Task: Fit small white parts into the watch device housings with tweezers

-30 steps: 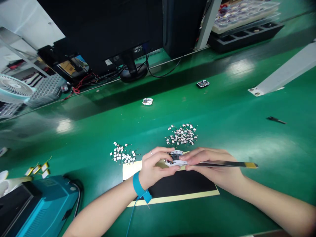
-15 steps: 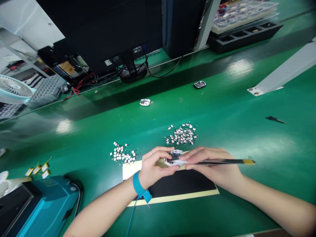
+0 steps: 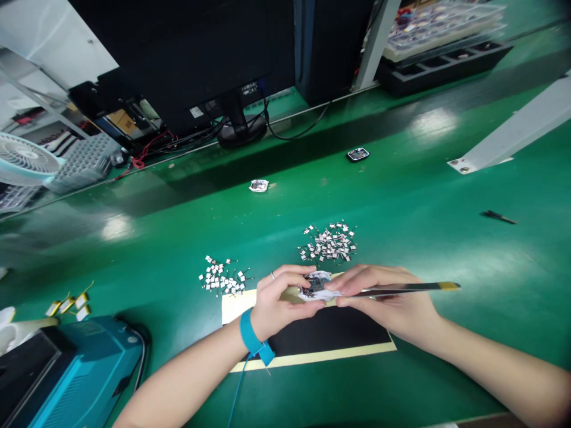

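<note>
Lying on the green bench (image 3: 414, 196), the black mat (image 3: 330, 336) sits below the left hand (image 3: 279, 297) and right hand (image 3: 404, 312), the latter clamped on a metal tool (image 3: 410, 289). Both grip the white casing (image 3: 317, 286) between them. Apparent step: working its interior; the next move calls for steady support.

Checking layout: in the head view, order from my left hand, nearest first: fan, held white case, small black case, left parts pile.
1. Held white case, touching the left hand.
2. Left parts pile, beyond, leftward.
3. Small black case, ahead, rightward.
4. Fan, far left.
</note>
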`<state>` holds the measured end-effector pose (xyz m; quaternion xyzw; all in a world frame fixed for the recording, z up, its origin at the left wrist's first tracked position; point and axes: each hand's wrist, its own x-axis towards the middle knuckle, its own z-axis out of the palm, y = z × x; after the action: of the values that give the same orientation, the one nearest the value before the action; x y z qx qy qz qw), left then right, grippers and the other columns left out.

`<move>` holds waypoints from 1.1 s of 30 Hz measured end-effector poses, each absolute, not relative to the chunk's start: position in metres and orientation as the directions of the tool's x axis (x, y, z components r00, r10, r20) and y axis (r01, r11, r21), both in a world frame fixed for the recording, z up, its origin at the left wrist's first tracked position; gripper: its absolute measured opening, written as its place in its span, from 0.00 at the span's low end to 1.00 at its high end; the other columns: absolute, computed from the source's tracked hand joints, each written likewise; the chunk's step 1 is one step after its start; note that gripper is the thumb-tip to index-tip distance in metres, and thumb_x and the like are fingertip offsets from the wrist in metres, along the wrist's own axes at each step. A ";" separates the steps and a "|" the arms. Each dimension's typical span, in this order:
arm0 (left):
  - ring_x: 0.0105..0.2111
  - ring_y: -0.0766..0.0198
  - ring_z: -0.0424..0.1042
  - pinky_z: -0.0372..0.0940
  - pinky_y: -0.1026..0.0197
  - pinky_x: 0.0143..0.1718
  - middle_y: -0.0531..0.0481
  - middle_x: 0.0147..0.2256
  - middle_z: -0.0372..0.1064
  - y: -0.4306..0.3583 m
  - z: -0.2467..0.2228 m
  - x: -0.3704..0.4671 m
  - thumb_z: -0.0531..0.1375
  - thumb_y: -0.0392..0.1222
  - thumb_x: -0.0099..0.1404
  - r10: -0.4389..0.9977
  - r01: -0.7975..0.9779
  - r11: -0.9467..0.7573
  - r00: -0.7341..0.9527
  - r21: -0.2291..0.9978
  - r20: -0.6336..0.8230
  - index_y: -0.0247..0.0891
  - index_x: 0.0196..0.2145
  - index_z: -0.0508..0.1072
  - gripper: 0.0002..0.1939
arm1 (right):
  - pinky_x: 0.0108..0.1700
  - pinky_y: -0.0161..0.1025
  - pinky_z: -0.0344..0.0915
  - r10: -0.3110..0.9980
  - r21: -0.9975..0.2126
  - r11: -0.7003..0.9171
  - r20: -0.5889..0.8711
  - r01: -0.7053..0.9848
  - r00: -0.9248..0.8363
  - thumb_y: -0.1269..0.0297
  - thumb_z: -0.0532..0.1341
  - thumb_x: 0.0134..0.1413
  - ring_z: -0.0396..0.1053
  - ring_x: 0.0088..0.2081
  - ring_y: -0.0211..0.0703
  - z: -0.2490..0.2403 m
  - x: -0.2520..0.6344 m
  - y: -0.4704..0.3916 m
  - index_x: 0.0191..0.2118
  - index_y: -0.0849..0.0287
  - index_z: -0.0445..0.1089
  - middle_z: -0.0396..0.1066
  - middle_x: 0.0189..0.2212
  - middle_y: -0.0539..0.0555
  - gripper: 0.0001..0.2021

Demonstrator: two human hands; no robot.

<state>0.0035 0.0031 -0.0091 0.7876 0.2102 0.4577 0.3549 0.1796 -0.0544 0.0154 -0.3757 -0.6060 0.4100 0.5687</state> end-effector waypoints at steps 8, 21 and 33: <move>0.35 0.62 0.73 0.69 0.62 0.34 0.40 0.35 0.72 0.003 -0.011 0.003 0.65 0.41 0.48 0.662 -0.014 -0.639 0.498 0.769 0.560 0.33 0.30 0.67 0.14 | 0.37 0.32 0.70 0.915 -0.918 0.396 0.395 -0.013 -0.077 0.82 0.63 0.43 0.71 0.34 0.39 0.015 0.179 -0.057 0.32 0.57 0.71 0.72 0.31 0.51 0.12; 0.36 0.60 0.73 0.70 0.61 0.32 0.41 0.35 0.72 0.005 -0.009 0.001 0.66 0.42 0.47 0.644 -0.038 -0.634 0.528 0.773 0.554 0.34 0.31 0.67 0.15 | 0.37 0.33 0.70 0.908 -0.913 0.409 0.408 -0.011 -0.099 0.80 0.63 0.44 0.71 0.34 0.40 0.018 0.179 -0.057 0.33 0.57 0.72 0.72 0.32 0.52 0.11; 0.35 0.62 0.72 0.70 0.61 0.34 0.43 0.36 0.71 0.003 -0.010 0.000 0.66 0.39 0.47 0.626 -0.036 -0.667 0.515 0.744 0.586 0.35 0.30 0.67 0.14 | 0.36 0.34 0.70 0.906 -0.911 0.412 0.412 -0.023 -0.094 0.80 0.62 0.45 0.71 0.34 0.41 0.018 0.178 -0.060 0.33 0.55 0.71 0.72 0.32 0.52 0.12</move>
<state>-0.0003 0.0027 -0.0103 0.7910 0.1863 0.4560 0.3628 0.1777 -0.0596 0.0185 -0.3579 -0.6173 0.4074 0.5700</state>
